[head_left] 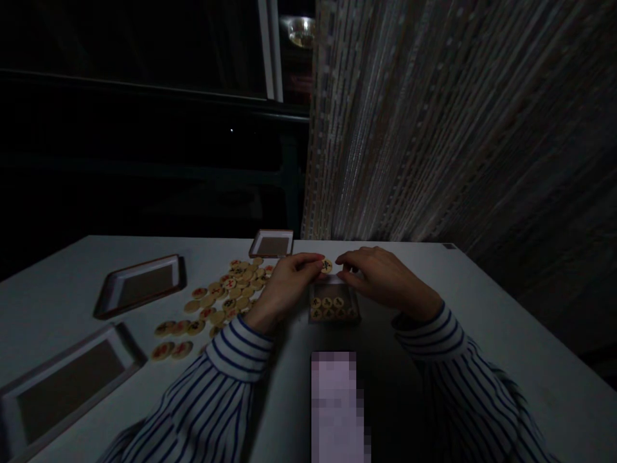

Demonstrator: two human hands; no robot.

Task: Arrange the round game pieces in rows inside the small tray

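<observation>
Between the thumb and forefinger of my left hand (288, 286) is a round Chinese chess piece (326, 265), its dark character turned toward me. My right hand (378, 276) hovers just to the right of that piece, thumb and forefinger apart and nothing seen between them. Below both hands stands a small open box (358, 313) with several chess pieces (327, 303) set in rows at its near side. Left of my left wrist, many loose pieces (232, 292) with red or dark characters lie spread, some overlapping; my forearm hides part of them.
Three shallow open trays lie on the white table (385, 399): one at the near left (72, 379), one further back (142, 286), and a small one (271, 244) near the far edge. A blurred-out rectangle (337, 405) is in front of me. A string curtain (385, 128) hangs behind.
</observation>
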